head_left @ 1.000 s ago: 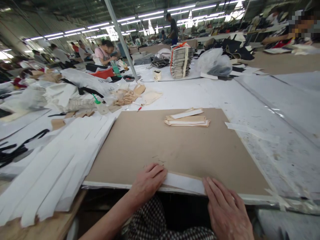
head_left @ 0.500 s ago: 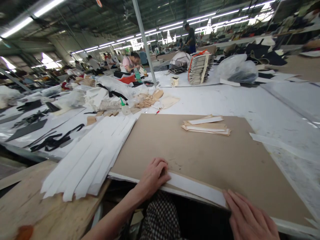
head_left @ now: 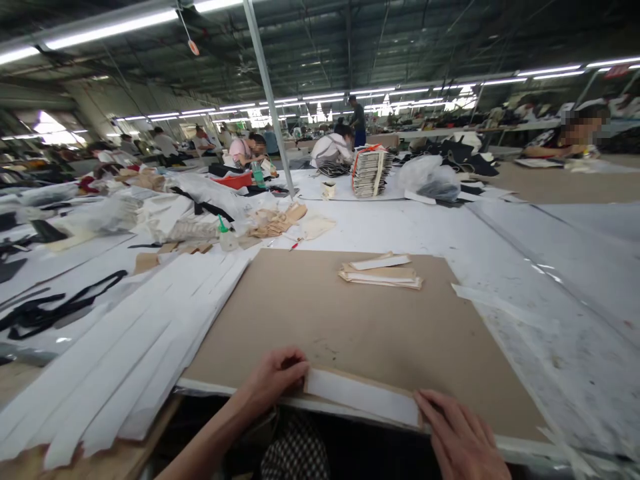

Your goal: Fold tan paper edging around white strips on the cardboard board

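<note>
A long white paper strip on a slightly larger tan backing strip lies along the front edge of a brown board. At its left end my left hand is closed, thumb and forefinger pinching the corner. My right hand has its fingers close together on the right end of the strip; part of its grip is hidden. Farther back on the board rests a small loose pile of similar tan and white strips. Left of the board, long white strips are fanned out in overlapping layers.
Behind the board are a green-capped bottle, a red-handled tool, tan scraps and a tied stack of pieces. A metal post rises from the table. Several people work farther off.
The view has swung to the right and tilted up. The strip's left end has come out more from under my left hand, and its tan border shows at both ends.
</note>
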Motion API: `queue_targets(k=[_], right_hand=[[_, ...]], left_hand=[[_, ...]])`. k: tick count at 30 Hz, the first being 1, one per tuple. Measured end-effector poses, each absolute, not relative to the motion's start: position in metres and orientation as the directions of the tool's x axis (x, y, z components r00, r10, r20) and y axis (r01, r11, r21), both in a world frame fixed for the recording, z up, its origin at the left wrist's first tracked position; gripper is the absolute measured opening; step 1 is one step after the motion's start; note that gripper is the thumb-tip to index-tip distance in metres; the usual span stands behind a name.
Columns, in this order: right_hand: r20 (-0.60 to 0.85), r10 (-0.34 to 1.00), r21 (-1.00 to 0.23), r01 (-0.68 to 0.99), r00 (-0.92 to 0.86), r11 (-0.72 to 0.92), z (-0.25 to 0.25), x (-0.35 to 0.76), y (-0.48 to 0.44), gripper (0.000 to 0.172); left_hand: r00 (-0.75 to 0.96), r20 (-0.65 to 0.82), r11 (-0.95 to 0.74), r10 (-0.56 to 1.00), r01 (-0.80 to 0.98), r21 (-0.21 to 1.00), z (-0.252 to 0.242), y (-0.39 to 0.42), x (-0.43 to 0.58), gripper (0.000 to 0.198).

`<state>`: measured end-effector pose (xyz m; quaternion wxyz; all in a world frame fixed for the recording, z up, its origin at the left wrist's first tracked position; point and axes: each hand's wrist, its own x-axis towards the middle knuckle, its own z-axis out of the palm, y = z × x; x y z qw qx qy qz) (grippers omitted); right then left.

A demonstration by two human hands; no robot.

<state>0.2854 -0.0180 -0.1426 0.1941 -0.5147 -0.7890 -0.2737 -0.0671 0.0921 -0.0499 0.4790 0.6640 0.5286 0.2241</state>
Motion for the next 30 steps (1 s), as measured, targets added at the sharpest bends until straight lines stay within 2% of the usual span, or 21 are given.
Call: queue_targets(k=[3, 7, 11, 13, 15, 17, 18, 19, 20, 21, 22, 24, 27, 30], right_hand=[[0.592, 0.728, 0.194, 0.938, -0.346, 0.288, -0.136, 0.278, -0.023, 0.042], [0.678, 0.704, 0.115, 0.976, -0.214, 0.186, -0.108, 0.238, -0.029, 0.062], [0.728, 0.621, 0.12, 0.946, -0.29, 0.301, -0.078, 0.178, -0.027, 0.072], [0.779, 0.571, 0.038, 0.929, -0.258, 0.368, -0.07, 0.152, -0.024, 0.07], [0.829, 0.537, -0.134, 0.875, -0.158, 0.464, -0.064, 0.136, -0.024, 0.061], [0.787, 0.617, -0.437, 0.708, 0.003, 0.555, -0.058, 0.127, -0.028, 0.05], [0.697, 0.711, -0.631, 0.552, 0.094, 0.545, -0.054, 0.125, -0.031, 0.043], [0.548, 0.819, -0.813, 0.338, 0.171, 0.473, -0.05, 0.123, -0.035, 0.036], [0.36, 0.91, -0.933, 0.082, 0.207, 0.351, -0.045, 0.122, -0.04, 0.032], [0.175, 0.965, -0.962, -0.173, 0.193, 0.21, -0.039, 0.121, -0.044, 0.034], [0.036, 0.99, -0.917, -0.389, 0.135, 0.087, -0.034, 0.12, -0.048, 0.037], [-0.094, 0.995, -0.754, -0.654, 0.025, -0.055, -0.024, 0.118, -0.055, 0.042], [-0.19, 0.979, -0.612, -0.789, 0.069, -0.063, -0.016, 0.114, -0.062, 0.039], [-0.198, 0.97, -0.592, -0.806, 0.138, -0.006, -0.014, 0.114, -0.068, 0.041]], left_hand=[[0.293, -0.229, 0.087, 0.928, 0.428, 0.9, -0.046, 0.09, -0.064, 0.03], [0.22, -0.192, 0.106, 0.956, 0.351, 0.93, -0.025, 0.078, -0.054, 0.031], [0.236, -0.15, 0.093, 0.96, 0.236, 0.967, 0.007, 0.053, -0.036, 0.033], [0.291, -0.136, 0.098, 0.947, 0.142, 0.985, 0.023, 0.037, -0.027, 0.034], [0.371, -0.113, 0.1, 0.922, 0.053, 0.994, 0.035, 0.021, -0.022, 0.034], [0.423, -0.04, 0.045, 0.905, -0.003, 0.999, 0.045, 0.007, -0.022, 0.034], [0.417, 0.02, -0.02, 0.909, -0.003, 1.0, 0.047, 0.002, -0.024, 0.033], [0.394, 0.083, -0.101, 0.916, 0.026, 0.995, 0.048, -0.003, -0.027, 0.033], [0.366, 0.138, -0.176, 0.92, 0.074, 0.982, 0.048, -0.007, -0.03, 0.032], [0.358, 0.171, -0.225, 0.918, 0.116, 0.968, 0.047, -0.01, -0.033, 0.034], [0.377, 0.172, -0.237, 0.91, 0.135, 0.962, 0.044, -0.012, -0.035, 0.039], [0.497, 0.094, -0.16, 0.862, 0.091, 0.983, 0.035, -0.016, -0.036, 0.047], [0.626, -0.02, -0.006, 0.78, 0.039, 0.999, 0.021, -0.02, -0.035, 0.038], [0.605, -0.102, 0.032, 0.79, 0.126, 0.992, 0.014, -0.021, -0.036, 0.033]])
